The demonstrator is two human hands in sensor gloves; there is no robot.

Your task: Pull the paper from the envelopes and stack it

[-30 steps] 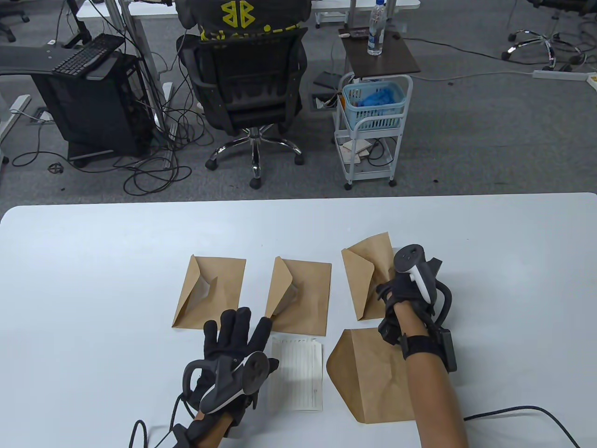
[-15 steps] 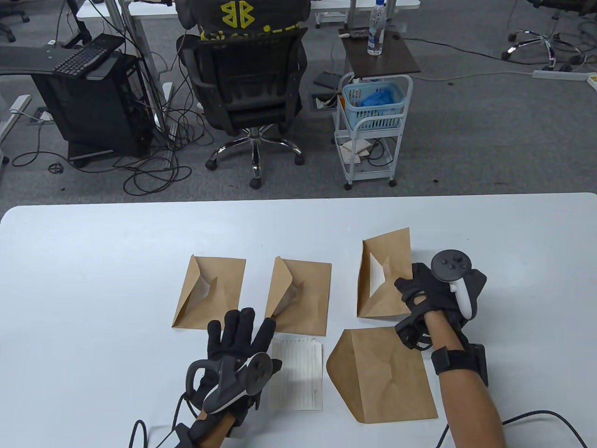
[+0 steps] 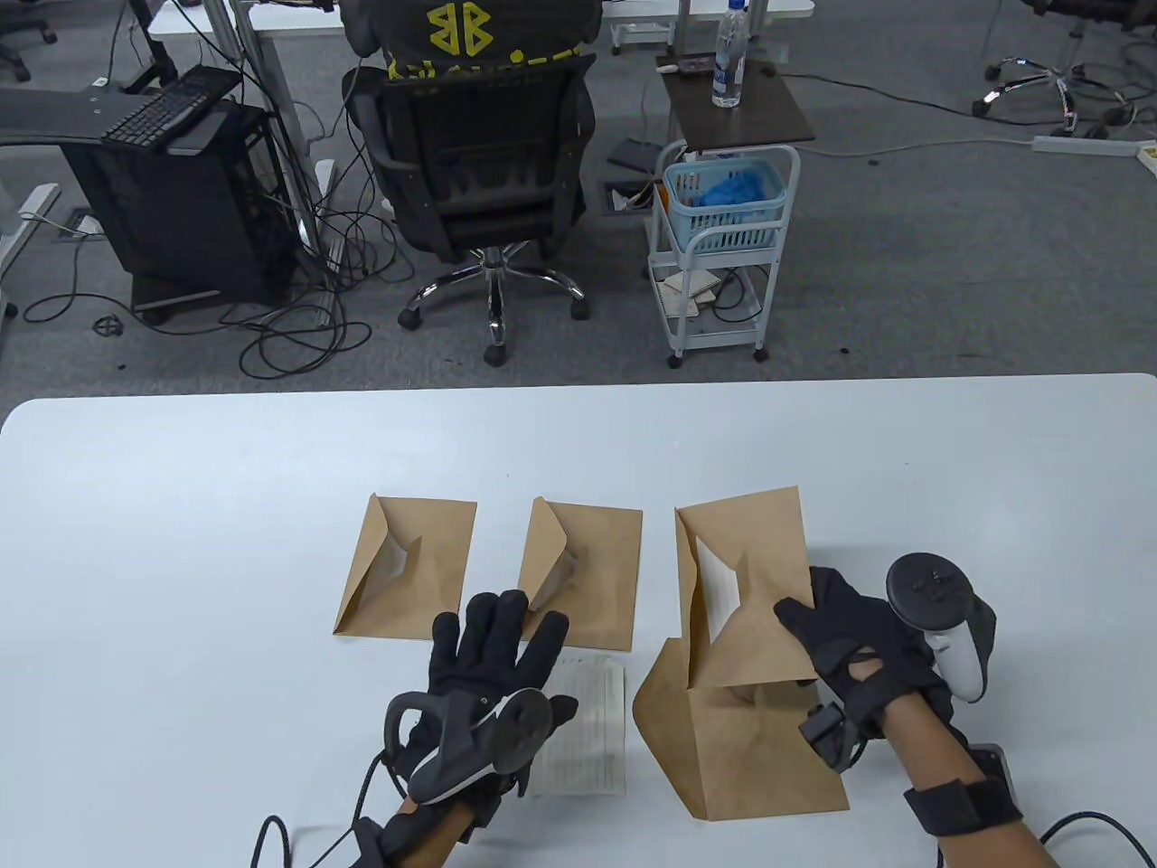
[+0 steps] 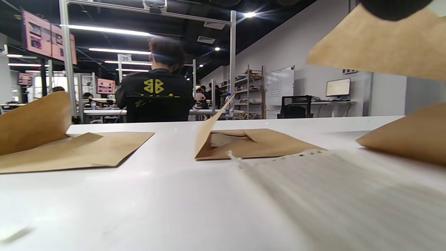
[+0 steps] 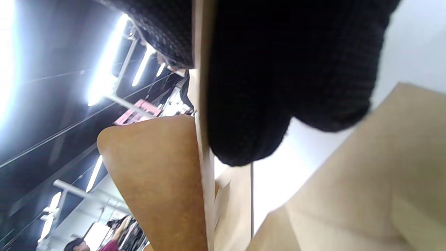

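My right hand (image 3: 836, 624) grips a brown envelope (image 3: 750, 579) by its right edge and holds it lifted. White paper (image 3: 717, 588) shows through its open flap. It overlaps an opened brown envelope (image 3: 741, 750) lying flat below it. In the right wrist view my fingers (image 5: 278, 87) clamp the envelope's edge (image 5: 202, 139). My left hand (image 3: 488, 660) lies spread, fingers flat on the table beside a lined white sheet (image 3: 583, 732). Two more brown envelopes lie with flaps raised: one at the left (image 3: 407, 565), one in the middle (image 3: 583, 574); both show in the left wrist view (image 4: 69, 150) (image 4: 251, 143).
The white table (image 3: 181, 506) extends wide to the left and far side. A black cable (image 3: 1085, 827) trails off my right wrist at the bottom right. Beyond the table stand an office chair (image 3: 479, 172) and a white cart (image 3: 723, 244).
My right hand has brought the envelope nearer me and to the centre, over the flat opened envelope. My left hand has shifted slightly right and forward beside the lined sheet.
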